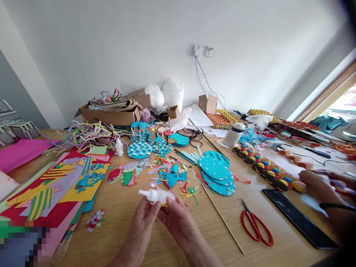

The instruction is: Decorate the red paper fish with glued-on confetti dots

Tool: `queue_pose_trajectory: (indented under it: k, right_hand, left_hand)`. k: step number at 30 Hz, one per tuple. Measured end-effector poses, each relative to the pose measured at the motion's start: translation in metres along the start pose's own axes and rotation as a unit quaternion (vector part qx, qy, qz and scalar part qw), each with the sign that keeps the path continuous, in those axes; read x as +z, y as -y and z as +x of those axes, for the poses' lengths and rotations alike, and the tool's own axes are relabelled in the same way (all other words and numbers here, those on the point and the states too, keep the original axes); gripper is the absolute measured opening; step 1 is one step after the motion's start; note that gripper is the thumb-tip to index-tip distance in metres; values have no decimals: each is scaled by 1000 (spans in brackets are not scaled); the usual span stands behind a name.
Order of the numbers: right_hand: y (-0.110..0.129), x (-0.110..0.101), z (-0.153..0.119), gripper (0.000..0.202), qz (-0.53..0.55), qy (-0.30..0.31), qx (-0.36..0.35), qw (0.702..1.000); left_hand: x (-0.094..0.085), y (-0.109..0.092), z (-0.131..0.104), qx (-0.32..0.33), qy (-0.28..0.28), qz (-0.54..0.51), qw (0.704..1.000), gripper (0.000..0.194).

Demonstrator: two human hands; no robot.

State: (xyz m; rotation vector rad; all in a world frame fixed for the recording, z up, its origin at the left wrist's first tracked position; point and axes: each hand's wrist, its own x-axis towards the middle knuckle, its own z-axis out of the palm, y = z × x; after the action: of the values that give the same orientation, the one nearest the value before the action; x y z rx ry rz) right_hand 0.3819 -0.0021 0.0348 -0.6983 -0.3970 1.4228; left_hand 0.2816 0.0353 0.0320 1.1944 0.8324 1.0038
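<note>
Two hands hold one white squeeze bottle (164, 197) above the near middle of the table (111, 237), its nozzle toward the left. The left hand (143, 218) has thumb and fingers closed on the nozzle end; the right hand (179, 215) wraps the body, fingers curled. Bare wood lies left and right of the wrists. Beyond the bottle spread paper scraps (172, 174); rightward lie a thin stick (222, 218), red-handled scissors (256, 226) and, near the table's right side, a black phone-like slab (299, 218).

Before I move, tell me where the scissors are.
In the head view, the scissors lie near, right of centre, between the thin stick on their left and the black slab on their right.
</note>
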Motion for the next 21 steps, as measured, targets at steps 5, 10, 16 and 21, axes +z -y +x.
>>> queue_pose_trajectory:
  k: [5, 10, 16, 21]
  right_hand:
    - [40, -12, 9, 34, -447, 36, -116, 886]
    - [55, 2, 13, 38, -648, 40, -220, 728]
    - [67, -15, 50, 35, -625, 30, -220, 749]
    - [106, -65, 125, 33, -635, -121, -233, 727]
  left_hand:
    - [-5, -13, 8, -11, 34, -13, 999, 48]
    - [-1, -11, 26, 21, 72, 10, 997, 46]
    - [-7, -4, 34, 50, 64, 64, 995, 58]
    - [-39, 6, 10, 78, 99, 216, 968, 34]
